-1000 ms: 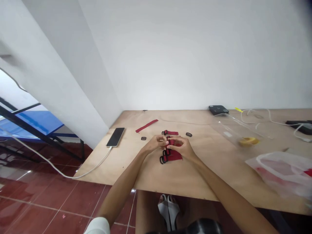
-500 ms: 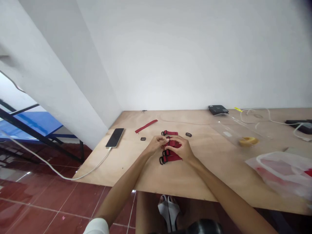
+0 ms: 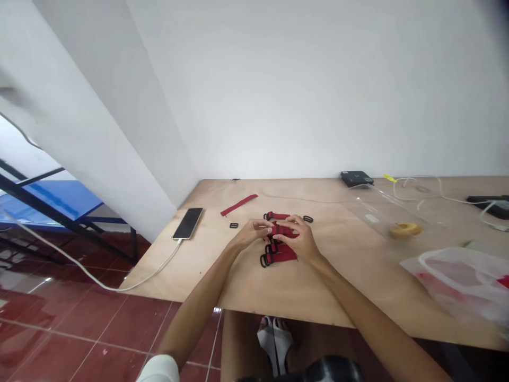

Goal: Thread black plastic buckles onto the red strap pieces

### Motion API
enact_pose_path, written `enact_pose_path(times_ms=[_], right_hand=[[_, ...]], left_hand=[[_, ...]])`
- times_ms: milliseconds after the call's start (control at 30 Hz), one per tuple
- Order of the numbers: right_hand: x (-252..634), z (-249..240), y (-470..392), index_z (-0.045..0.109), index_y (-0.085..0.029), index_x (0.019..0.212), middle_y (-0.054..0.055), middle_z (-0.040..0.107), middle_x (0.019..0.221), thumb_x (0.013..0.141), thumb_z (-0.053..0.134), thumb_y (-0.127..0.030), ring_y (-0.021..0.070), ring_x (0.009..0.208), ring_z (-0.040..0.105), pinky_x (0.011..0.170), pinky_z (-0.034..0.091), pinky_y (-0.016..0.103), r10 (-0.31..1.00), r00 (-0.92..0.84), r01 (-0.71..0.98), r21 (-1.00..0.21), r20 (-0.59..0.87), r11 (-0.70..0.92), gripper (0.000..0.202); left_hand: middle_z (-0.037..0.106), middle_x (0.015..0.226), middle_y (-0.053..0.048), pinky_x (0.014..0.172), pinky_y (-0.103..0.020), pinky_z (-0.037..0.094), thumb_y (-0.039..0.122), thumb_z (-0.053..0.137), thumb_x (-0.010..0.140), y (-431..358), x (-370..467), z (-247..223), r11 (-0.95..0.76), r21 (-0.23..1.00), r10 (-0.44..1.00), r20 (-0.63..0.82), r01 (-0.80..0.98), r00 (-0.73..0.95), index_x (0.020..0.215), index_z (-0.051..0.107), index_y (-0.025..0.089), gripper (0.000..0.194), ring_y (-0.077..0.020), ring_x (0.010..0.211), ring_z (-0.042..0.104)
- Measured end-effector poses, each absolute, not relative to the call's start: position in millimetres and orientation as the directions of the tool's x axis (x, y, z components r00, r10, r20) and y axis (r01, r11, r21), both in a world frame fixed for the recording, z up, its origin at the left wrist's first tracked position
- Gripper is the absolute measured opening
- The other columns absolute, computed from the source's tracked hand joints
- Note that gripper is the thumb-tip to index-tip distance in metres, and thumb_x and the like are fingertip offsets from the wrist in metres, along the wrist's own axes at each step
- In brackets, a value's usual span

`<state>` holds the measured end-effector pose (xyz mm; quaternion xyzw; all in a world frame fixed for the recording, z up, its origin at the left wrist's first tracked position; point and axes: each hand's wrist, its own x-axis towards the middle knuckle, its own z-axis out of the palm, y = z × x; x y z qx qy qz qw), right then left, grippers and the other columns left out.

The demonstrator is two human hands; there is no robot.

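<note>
Between my hands is a red webbing strap with a black buckle on it. My left hand pinches its left end near the buckle. The fingers of my right hand are closed on the strap's right part. Just below lie more red straps with black buckles and rings at their left ends, partly covered by my hands. Beyond my fingers rests another buckled strap. A loose red strip lies farther back to the left. One black slider buckle sits left of my hands, another black buckle to the right.
A phone with a white charging cable lies at the table's left. On the right are a clear plastic bag, a yellow roll, a white plastic bag and a black box near the wall.
My right hand's fingers have spread a little along the strap and my left hand has shifted slightly. More of the red strap and its buckle now shows between them.
</note>
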<state>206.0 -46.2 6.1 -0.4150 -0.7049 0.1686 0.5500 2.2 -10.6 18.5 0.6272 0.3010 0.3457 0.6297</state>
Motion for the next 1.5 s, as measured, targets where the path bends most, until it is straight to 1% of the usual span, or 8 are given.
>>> enact_pose_path(times_ms=[300,433,567,867,1033,1167,1267,1500], right_hand=[[206,2,-45,0.075,-0.021,0.094,0.009,0.076,0.099,0.076,0.08,-0.04,0.0266,0.091,0.07,0.084,0.056,0.04,0.89,-0.048,0.237,-0.86,0.454,0.452,0.027],[210,3,-41,0.071,-0.018,0.087,0.005,0.073,0.076,0.07,0.082,-0.048,0.0175,0.053,0.064,0.054,0.054,0.032,0.97,-0.052,-0.031,-0.972,0.236,0.234,0.036],[211,4,-39,0.068,-0.018,0.081,0.002,0.07,0.068,0.064,0.086,-0.046,0.0147,0.049,0.061,0.05,0.052,0.029,0.982,-0.107,-0.167,-0.976,0.158,0.139,0.037],[223,10,-30,0.066,-0.019,0.077,-0.001,0.065,0.065,0.06,0.088,-0.045,0.0118,0.052,0.057,0.046,0.045,0.023,0.991,0.021,-0.251,-0.959,0.134,0.135,0.038],[243,0,-16,0.069,-0.016,0.094,0.006,0.072,0.077,0.076,0.072,-0.046,0.0165,0.062,0.063,0.061,0.053,0.031,0.955,0.154,-0.07,-0.961,0.255,0.268,0.034],[272,-16,1,0.069,-0.014,0.098,0.011,0.074,0.091,0.085,0.05,-0.029,0.022,0.082,0.069,0.077,0.055,0.035,0.854,0.33,0.383,-0.883,0.404,0.27,0.027],[287,-28,9,0.071,-0.012,0.099,0.015,0.073,0.101,0.083,0.044,-0.018,0.0256,0.095,0.067,0.089,0.051,0.04,0.812,0.356,0.62,-0.767,0.463,0.165,0.032],[285,-41,9,0.076,-0.016,0.088,0.016,0.068,0.098,0.081,0.056,-0.018,0.0311,0.098,0.059,0.091,0.044,0.044,0.853,0.225,0.78,-0.611,0.471,0.132,0.021]], left_hand=[[0.065,0.076,-0.003,0.055,-0.024,0.048,0.045,0.077,0.078,-7,13,7,-0.167,0.985,0.861,0.171,-0.051,0.479,0.098,0.068,0.013,0.039,-0.0102,0.055,0.058],[0.067,0.099,-0.009,0.064,-0.025,0.052,0.045,0.073,0.083,-14,15,15,-0.324,0.946,0.832,0.278,0.014,0.48,0.112,0.07,0.017,0.041,-0.0133,0.073,0.062],[0.063,0.112,-0.011,0.074,-0.027,0.054,0.038,0.083,0.073,-20,16,24,-0.472,0.877,0.801,0.384,0.088,0.459,0.107,0.073,0.019,0.04,-0.0198,0.096,0.063],[0.071,0.105,-0.01,0.083,-0.031,0.054,0.038,0.078,0.078,-14,13,19,-0.356,0.934,0.852,0.312,0.03,0.421,0.103,0.069,0.014,0.036,-0.0193,0.092,0.067],[0.072,0.101,-0.009,0.075,-0.029,0.053,0.041,0.078,0.076,17,11,16,-0.44,0.86,0.885,0.367,0.257,0.286,0.103,0.07,0.015,0.038,-0.0204,0.088,0.068],[0.072,0.104,-0.01,0.085,-0.033,0.051,0.034,0.074,0.079,59,11,19,-0.446,0.742,0.89,0.429,0.5,0.157,0.101,0.069,0.016,0.029,-0.0225,0.097,0.065],[0.072,0.098,-0.01,0.088,-0.036,0.05,0.031,0.07,0.08,82,14,14,-0.43,0.712,0.898,0.404,0.555,0.177,0.094,0.07,0.015,0.021,-0.0235,0.093,0.064],[0.074,0.1,-0.01,0.094,-0.037,0.048,0.026,0.071,0.075,90,23,-1,-0.499,0.629,0.865,0.326,0.595,0.381,0.092,0.076,0.017,0.02,-0.0278,0.1,0.064]])
